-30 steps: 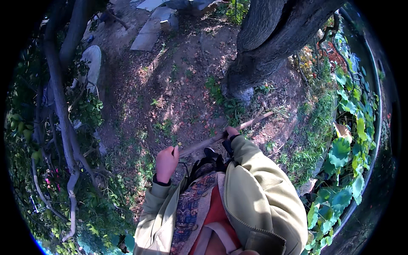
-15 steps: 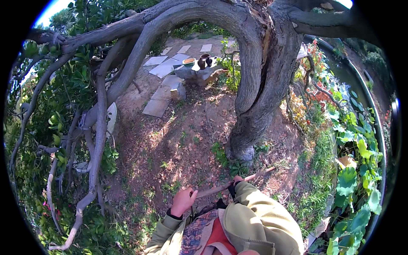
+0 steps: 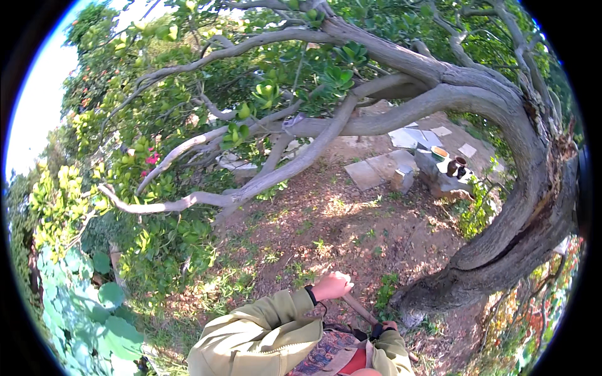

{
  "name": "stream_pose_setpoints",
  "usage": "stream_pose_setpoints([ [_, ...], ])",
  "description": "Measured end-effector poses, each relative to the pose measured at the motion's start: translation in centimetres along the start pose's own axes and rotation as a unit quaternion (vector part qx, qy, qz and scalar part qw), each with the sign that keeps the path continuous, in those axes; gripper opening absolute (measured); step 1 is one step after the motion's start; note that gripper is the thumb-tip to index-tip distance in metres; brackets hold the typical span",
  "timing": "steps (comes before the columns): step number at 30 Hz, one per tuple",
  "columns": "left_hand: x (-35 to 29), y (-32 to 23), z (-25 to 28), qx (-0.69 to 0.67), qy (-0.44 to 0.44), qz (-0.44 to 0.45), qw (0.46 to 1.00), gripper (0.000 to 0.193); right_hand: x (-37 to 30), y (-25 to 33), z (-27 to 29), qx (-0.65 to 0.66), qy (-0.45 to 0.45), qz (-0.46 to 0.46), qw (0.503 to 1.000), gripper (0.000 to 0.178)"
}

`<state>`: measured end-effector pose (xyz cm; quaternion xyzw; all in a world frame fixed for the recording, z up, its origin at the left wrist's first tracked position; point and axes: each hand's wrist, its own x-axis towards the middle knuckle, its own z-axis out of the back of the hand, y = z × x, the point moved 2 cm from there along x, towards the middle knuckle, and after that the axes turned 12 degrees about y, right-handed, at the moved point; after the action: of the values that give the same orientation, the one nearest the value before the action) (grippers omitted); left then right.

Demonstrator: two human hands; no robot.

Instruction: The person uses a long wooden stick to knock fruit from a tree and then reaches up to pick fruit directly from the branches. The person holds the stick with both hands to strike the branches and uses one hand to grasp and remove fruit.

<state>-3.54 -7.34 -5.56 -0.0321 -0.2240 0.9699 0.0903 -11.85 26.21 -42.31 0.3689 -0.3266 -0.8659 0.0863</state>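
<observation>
A slim wooden stick slants down to the right in front of my body, its lower end showing beyond my sleeve. My left hand is closed around its upper end, knuckles up. Lower and further right, my right hand is closed by the shaft and appears to grip it, with a dark cuff at the wrist. Whether anything is fixed to either end of the stick I cannot tell. Both arms wear olive-green sleeves, and a patterned cloth hangs at my front.
A thick leaning tree trunk rises close on the right, and its bare branch sweeps leftward ahead of me. Behind stands a stone table with a bowl and dark jars. Paving slabs lie beside it. Broad-leaved plants grow at left.
My view has swung left, so the trunk and stone table now sit further right. Both hands stay on the stick, which now slopes down to the right instead of up.
</observation>
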Motion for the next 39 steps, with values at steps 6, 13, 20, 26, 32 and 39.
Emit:
stream_pose_setpoints([
  [6,-0.1,1.6,0.1,-0.134,-0.041,0.096,0.985,0.028,2.3,1.7,0.2,0.038,0.115,-0.026,0.992,0.044],
  [13,1.5,2.6,-2.2,-0.058,-0.160,0.094,0.981,0.026,8.1,-2.5,1.8,0.132,0.256,0.027,0.957,0.050],
  [20,0.4,3.3,-3.9,0.073,-0.177,0.087,0.978,0.016,5.9,2.1,2.4,0.048,0.201,0.015,0.978,0.051],
  [26,-0.9,3.0,-4.2,0.068,-0.216,0.088,0.970,0.021,5.0,2.2,1.4,0.030,0.185,0.020,0.982,0.051],
  [32,-4.4,2.9,-2.7,-0.146,-0.133,0.187,0.962,0.024,3.7,1.5,-0.5,0.006,0.168,0.025,0.985,0.051],
  [39,-4.0,0.2,8.8,-0.191,-0.249,0.108,0.943,0.033,4.0,-3.3,1.9,-0.033,0.081,0.023,0.996,0.052],
])
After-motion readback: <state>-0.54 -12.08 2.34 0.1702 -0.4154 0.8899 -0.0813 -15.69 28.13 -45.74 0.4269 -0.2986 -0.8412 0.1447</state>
